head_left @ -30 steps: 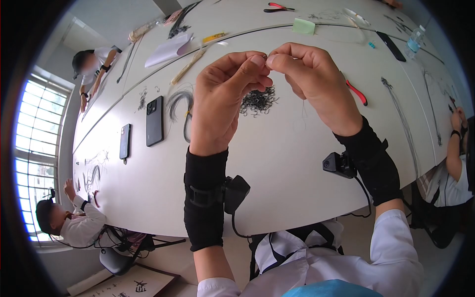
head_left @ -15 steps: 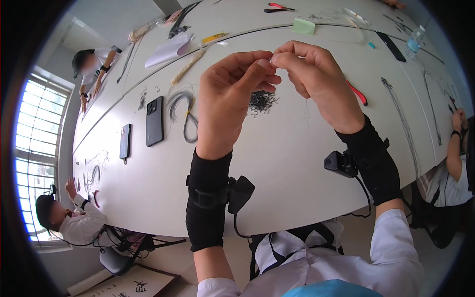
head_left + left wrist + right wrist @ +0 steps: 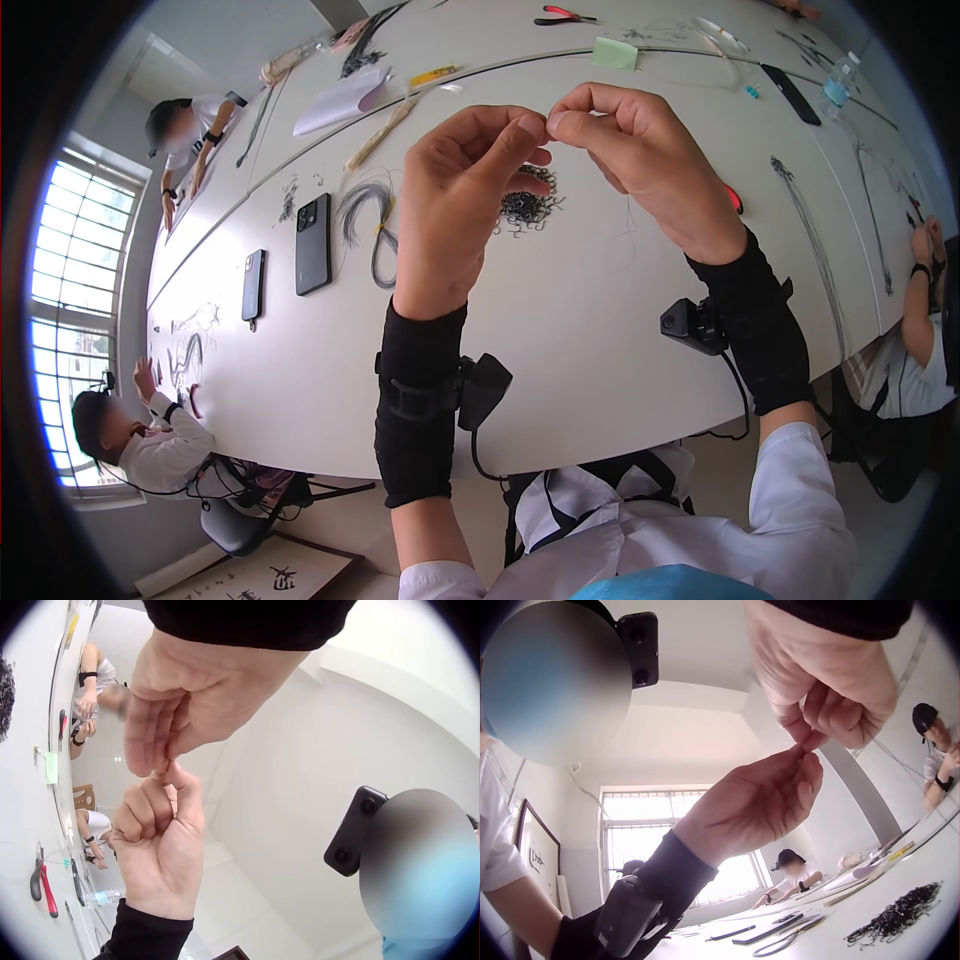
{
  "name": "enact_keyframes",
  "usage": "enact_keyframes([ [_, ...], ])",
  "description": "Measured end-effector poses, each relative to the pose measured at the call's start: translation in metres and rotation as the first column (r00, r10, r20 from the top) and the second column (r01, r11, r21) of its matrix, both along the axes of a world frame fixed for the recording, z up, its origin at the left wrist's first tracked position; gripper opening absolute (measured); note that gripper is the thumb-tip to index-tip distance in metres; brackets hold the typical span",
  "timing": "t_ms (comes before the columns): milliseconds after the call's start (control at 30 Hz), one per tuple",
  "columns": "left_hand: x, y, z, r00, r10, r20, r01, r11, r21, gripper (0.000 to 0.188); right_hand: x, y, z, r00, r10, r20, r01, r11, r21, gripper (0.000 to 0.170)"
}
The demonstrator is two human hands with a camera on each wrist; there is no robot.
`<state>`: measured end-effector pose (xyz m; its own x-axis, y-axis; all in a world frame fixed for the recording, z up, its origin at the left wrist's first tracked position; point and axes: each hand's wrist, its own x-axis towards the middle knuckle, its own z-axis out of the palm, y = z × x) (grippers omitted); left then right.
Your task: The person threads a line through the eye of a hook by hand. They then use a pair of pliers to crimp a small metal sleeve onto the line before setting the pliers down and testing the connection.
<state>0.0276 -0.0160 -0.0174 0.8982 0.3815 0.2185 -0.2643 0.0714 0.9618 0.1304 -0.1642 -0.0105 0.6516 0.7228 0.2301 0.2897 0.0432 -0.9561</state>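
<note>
Both hands are up above the tabletop (image 3: 580,370) near the pile of dark hooks (image 3: 530,208), left hand (image 3: 452,200) and right hand (image 3: 648,160) meeting with fingers pinched on a tiny piece (image 3: 548,124), too small to make out tbh. Left of the pile: grey strand bundle (image 3: 384,250), then a phone (image 3: 313,245). A red handle (image 3: 736,201) pokes out right of it.

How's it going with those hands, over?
Left hand and right hand raised, fingertips meeting. Pinched piece: too hidden to identify. Pile of small, black, curled pieces on white table. Nothing visibly in the way.
</note>
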Motion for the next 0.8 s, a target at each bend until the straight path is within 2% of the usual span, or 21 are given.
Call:
enact_keyframes([
  [267, 0.005, 0.003, -0.01, 0.991, -0.102, 0.089, 0.123, 0.956, -0.267, 0.017, -0.001, 0.004, -0.006, 0.996, -0.015, -0.087, 0.019, 0.999, 0.046, 0.03],
  [367, 0.007, 0.0, -0.013, 0.993, -0.071, 0.093, 0.096, 0.95, -0.297, 0.017, -0.004, 0.003, -0.006, 0.995, 0.009, -0.103, -0.004, 0.999, 0.05, 0.03],
  [567, 0.009, -0.004, -0.016, 0.99, -0.059, 0.125, 0.103, 0.92, -0.379, 0.016, -0.007, 0.012, -0.016, 0.989, -0.101, 0.107, 0.084, 0.985, 0.154, 0.027],
  [800, 0.008, -0.002, -0.015, 0.99, -0.111, 0.089, 0.135, 0.927, -0.35, 0.019, -0.005, 0.007, -0.01, 0.987, -0.094, 0.133, 0.078, 0.99, 0.12, 0.024],
])
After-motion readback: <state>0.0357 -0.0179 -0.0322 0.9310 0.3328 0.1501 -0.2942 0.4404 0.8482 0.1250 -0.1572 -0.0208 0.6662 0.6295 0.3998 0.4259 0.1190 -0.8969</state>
